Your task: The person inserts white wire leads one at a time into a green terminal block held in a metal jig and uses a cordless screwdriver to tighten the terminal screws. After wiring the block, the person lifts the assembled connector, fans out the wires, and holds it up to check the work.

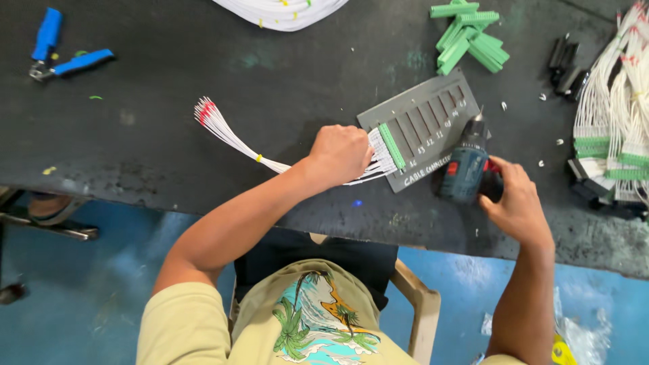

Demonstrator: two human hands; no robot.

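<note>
My left hand [340, 154] is closed over a bundle of white wires [233, 138] whose red-tipped free ends fan out to the left. The wires run into a green terminal connector [391, 145] seated in a grey slotted jig plate [422, 132]. My right hand [517, 203] grips a dark teal cordless screwdriver [466, 162]. The tool's bit points up toward the jig's right side.
A pile of loose green connectors [470, 37] lies at the back. Finished white harnesses [618, 115] hang at the right, a white wire coil [280, 10] sits at the top, and blue-handled pliers [57, 54] lie far left. The dark table's front edge [203, 206] runs below.
</note>
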